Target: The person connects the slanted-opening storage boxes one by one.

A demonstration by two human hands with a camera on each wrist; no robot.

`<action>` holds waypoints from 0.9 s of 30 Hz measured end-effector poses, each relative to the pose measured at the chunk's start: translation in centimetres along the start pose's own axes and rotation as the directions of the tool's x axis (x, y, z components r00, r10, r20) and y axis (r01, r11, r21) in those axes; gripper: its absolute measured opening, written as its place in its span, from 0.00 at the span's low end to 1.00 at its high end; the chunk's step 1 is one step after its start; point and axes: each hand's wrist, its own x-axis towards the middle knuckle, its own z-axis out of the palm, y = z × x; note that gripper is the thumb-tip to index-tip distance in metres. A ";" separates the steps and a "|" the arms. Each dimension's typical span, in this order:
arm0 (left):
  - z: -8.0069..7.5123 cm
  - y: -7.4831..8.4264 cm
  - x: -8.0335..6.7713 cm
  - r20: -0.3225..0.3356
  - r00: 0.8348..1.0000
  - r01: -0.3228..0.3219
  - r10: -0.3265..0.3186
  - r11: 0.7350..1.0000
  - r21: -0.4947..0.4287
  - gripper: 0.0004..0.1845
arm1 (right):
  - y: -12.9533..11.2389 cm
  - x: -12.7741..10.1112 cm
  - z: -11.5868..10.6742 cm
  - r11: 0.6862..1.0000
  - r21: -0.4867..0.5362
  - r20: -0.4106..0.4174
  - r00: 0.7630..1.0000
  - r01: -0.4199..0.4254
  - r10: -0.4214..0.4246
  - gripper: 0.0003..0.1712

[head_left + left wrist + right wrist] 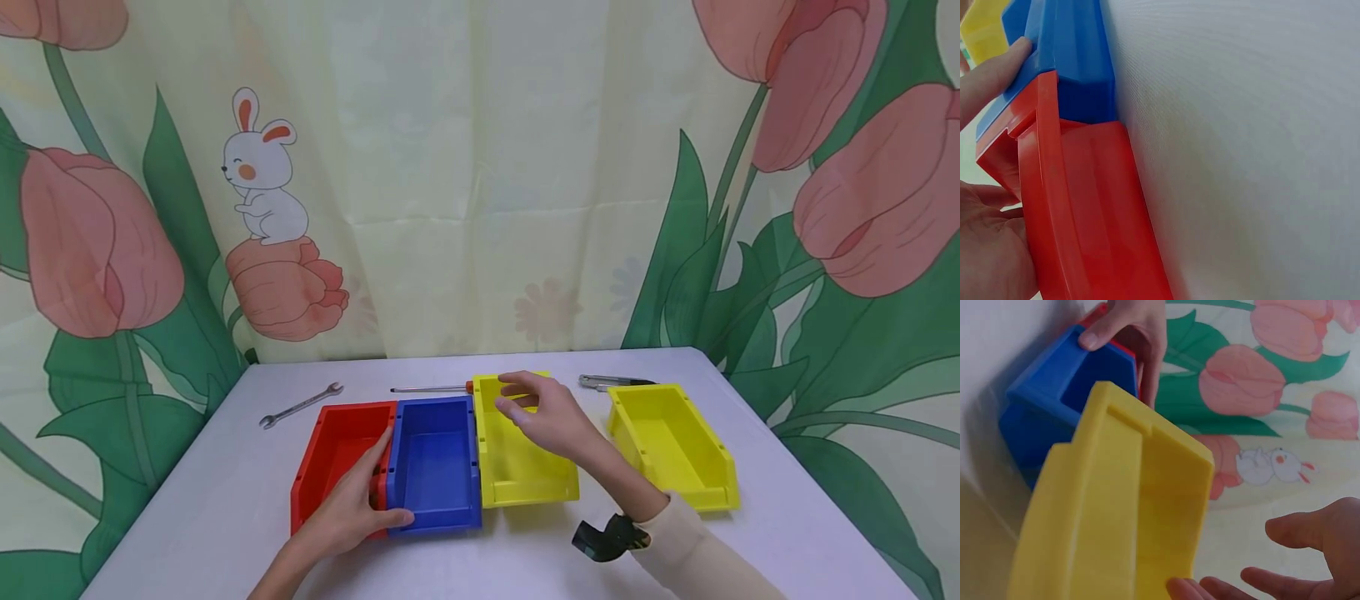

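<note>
left hand [352,508] grips the red bin [330,454] and blue bin [435,467]; right hand [543,412] hovers open over the yellow bin [517,475], which a careless nudge could skew

The white table [225,517] carries four bins, a wrench [300,406], perhaps pliers [615,382].

White table [225,517] — tulip-and-rabbit curtain [480,167] behind
</note>
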 end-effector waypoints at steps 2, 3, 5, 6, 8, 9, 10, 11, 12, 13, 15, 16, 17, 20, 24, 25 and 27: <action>0.0 0.0 0.0 -0.001 1.000 -0.002 0.002 1.000 -0.005 0.68 | 0.1 0.2 0.7 0.997 0.065 0.047 0.999 -0.030 0.027 0.26; 0.0 0.0 0.0 -0.001 1.000 -0.003 0.003 1.000 -0.005 0.68 | 0.1 0.3 1.0 0.994 0.098 0.069 0.997 -0.047 0.040 0.27; 0.0 0.0 0.0 -0.001 1.000 -0.001 0.001 1.000 -0.005 0.69 | 0.3 0.4 1.5 0.984 0.163 0.107 0.992 -0.079 0.062 0.29; 0.0 0.0 -0.1 -0.002 1.000 0.001 -0.001 1.000 -0.004 0.69 | 0.4 0.4 1.8 0.979 0.181 0.118 0.991 -0.091 0.070 0.30; 0.0 -0.1 -0.1 -0.003 1.000 0.002 -0.002 1.000 -0.006 0.69 | 0.4 0.5 2.2 0.970 0.217 0.135 0.988 -0.108 0.080 0.32; 0.0 -0.1 -0.1 -0.002 1.000 0.002 -0.002 1.000 -0.007 0.69 | 0.4 0.5 2.4 0.966 0.232 0.141 0.987 -0.115 0.084 0.32; 0.0 -0.1 0.0 -0.002 1.000 0.003 -0.003 1.000 -0.010 0.68 | 0.5 0.5 2.6 0.961 0.247 0.146 0.985 -0.123 0.089 0.33; 0.0 -0.1 0.0 -0.002 1.000 0.002 -0.002 1.000 -0.012 0.68 | 0.5 0.5 2.8 0.957 0.259 0.149 0.984 -0.129 0.092 0.33; 0.0 -0.1 0.0 -0.002 1.000 0.002 -0.002 1.000 -0.012 0.68 | 0.5 0.6 2.9 0.953 0.269 0.153 0.983 -0.139 0.101 0.34; 0.1 -0.2 0.0 -0.001 1.000 0.001 -0.001 1.000 -0.013 0.68 | 0.5 0.6 3.1 0.948 0.282 0.158 0.982 -0.146 0.105 0.34; 0.1 -0.2 0.0 0.001 1.000 -0.002 0.002 1.000 -0.016 0.68 | 0.6 0.7 3.3 0.942 0.296 0.164 0.980 -0.158 0.113 0.34; 0.1 -0.2 0.0 0.002 1.000 -0.002 0.002 1.000 -0.017 0.68 | 0.7 0.7 3.4 0.940 0.300 0.167 0.979 -0.161 0.114 0.34; 0.1 -0.2 0.0 0.002 1.000 -0.003 0.003 1.000 -0.016 0.68 | 0.7 0.7 3.4 0.939 0.304 0.170 0.979 -0.162 0.114 0.34; 0.1 -0.2 0.0 0.000 1.000 -0.004 0.004 1.000 -0.017 0.68 | 0.8 0.8 3.6 0.937 0.311 0.179 0.978 -0.160 0.108 0.33; 0.0 -0.3 0.0 -0.005 1.000 -0.004 0.004 1.000 -0.011 0.69 | 0.9 0.9 3.7 0.939 0.307 0.185 0.977 -0.157 0.103 0.33; 0.0 -0.3 0.0 -0.006 1.000 -0.005 0.005 1.000 -0.011 0.69 | 0.9 0.9 3.7 0.940 0.304 0.185 0.977 -0.155 0.102 0.33; 0.1 -0.4 0.0 -0.003 1.000 -0.007 0.007 1.000 -0.016 0.69 | 1.0 0.9 3.8 0.938 0.304 0.187 0.976 -0.165 0.111 0.33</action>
